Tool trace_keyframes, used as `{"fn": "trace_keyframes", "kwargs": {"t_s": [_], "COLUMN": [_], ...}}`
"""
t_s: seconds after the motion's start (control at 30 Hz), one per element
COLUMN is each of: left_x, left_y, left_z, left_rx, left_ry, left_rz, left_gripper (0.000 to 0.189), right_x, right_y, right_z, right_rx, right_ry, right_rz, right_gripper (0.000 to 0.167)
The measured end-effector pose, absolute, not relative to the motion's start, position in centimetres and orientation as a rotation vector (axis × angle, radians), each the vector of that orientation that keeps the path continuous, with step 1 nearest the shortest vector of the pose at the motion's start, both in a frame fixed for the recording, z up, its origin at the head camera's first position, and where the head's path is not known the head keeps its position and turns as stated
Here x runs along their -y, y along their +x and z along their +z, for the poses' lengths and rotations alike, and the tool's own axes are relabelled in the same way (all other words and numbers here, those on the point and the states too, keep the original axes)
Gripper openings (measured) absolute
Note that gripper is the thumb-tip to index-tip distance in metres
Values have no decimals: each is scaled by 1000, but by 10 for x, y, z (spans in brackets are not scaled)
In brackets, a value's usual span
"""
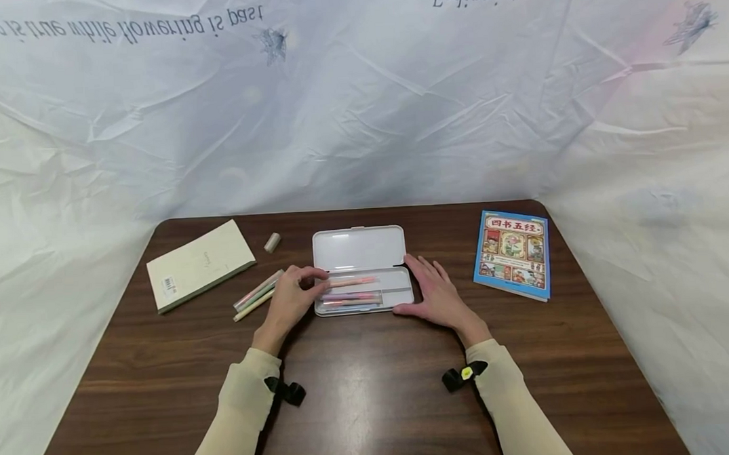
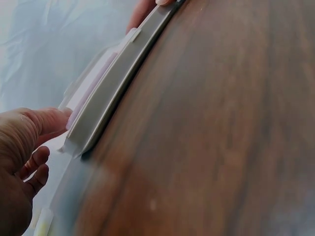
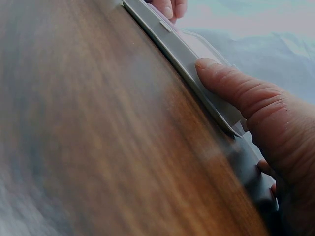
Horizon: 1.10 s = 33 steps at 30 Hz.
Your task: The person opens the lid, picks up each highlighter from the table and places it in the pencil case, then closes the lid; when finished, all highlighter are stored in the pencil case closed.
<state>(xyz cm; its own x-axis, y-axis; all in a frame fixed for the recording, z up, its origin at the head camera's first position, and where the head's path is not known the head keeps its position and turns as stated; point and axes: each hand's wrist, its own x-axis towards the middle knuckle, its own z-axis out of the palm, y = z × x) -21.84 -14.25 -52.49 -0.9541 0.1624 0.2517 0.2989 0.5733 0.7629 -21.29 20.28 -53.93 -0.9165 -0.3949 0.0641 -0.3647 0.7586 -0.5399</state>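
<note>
A white metal pencil case [image 1: 395, 298] lies open on the table, its lid [image 1: 359, 248] tipped back to the far side. My left hand [image 1: 290, 297] is at the case's left end, thumb and forefinger pinching the end of a pink pen [image 1: 359, 280] in the far compartment. Several pens [image 1: 351, 299], pink and purple, lie in the near compartment. With my right hand [image 1: 439, 297] I grip the case's right end. In the right wrist view the thumb [image 3: 221, 78] presses the front wall, while the other fingers are mostly hidden.
Several more pens [image 1: 254, 302] lie left of the left hand. Behind them are a small eraser-like block [image 1: 272, 242] and a cream notebook [image 1: 202, 263]. A blue-edged picture book [image 1: 512, 253] lies at the right. White sheeting [image 1: 361, 139] hangs around the wooden table [image 1: 359, 390].
</note>
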Motion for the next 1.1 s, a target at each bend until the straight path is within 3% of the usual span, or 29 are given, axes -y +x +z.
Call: {"fn": "trace_keyframes", "kwargs": {"t_s": [0.3,0.63,1.1], "left_x": [184,241,258], "left_y": [-202,-165,-149], "left_z": [-530,-532,-540], "left_rx": [2579,2567,2583], "left_ry": [-294,9,94], "left_rz": [-1250,-1123,-1080], "left_gripper": [13,16,11], "right_x": [-202,-203,-203], "right_y": [-213,-212,-213], "right_z": [-539,-535,-537], "right_rx": [-2894,-2892,-2888], "right_ry": [-627,-619,-619], "right_rz": [-858,-863,-860], "right_gripper": [115,115,115]}}
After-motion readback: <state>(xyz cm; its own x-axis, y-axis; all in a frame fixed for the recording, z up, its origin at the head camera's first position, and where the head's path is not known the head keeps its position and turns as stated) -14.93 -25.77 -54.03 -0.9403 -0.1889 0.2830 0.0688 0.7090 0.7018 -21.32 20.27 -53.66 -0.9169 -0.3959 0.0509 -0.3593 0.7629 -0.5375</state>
